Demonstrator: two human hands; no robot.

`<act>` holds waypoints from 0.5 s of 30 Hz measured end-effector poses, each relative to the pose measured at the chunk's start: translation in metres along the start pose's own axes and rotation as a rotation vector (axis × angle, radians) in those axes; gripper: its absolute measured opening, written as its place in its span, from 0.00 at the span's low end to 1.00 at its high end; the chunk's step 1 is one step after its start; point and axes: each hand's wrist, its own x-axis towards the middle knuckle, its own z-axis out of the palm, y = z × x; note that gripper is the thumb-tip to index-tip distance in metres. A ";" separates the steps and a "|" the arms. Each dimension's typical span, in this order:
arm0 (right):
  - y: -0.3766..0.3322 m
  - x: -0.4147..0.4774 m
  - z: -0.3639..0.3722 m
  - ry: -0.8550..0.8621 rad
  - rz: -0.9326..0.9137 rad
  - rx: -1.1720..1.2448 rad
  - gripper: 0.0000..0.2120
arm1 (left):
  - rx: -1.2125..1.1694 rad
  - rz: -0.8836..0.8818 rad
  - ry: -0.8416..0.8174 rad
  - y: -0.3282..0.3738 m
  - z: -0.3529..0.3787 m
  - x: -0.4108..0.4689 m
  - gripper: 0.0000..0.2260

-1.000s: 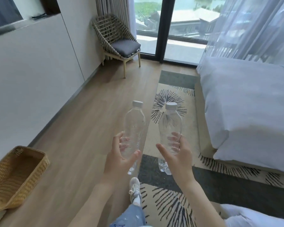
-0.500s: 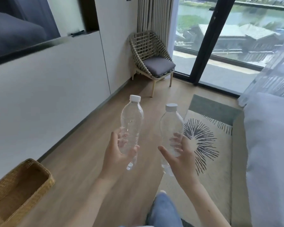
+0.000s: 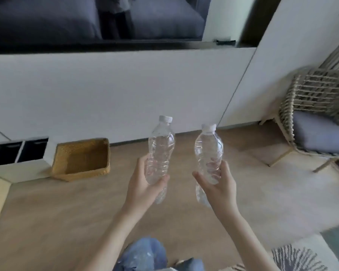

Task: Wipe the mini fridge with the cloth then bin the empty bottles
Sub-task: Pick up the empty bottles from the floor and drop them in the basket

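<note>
We hold two capped, empty bottles upright above the wooden floor, left hand [image 3: 143, 187] in a wrapped grip on the left bottle [image 3: 160, 147], right hand [image 3: 218, 185] on the right bottle [image 3: 208, 151]. Best carried low over the wicker basket [image 3: 80, 160] against the wall, apparently the bin, then released one by one.
</note>
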 end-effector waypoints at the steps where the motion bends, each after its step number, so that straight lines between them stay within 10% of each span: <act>1: -0.002 0.016 0.010 -0.053 -0.018 -0.004 0.18 | 0.001 -0.020 0.053 -0.003 -0.004 0.007 0.29; 15: -0.072 0.171 0.266 -0.589 -0.174 0.020 0.16 | 0.015 -0.173 0.554 -0.066 -0.152 0.136 0.28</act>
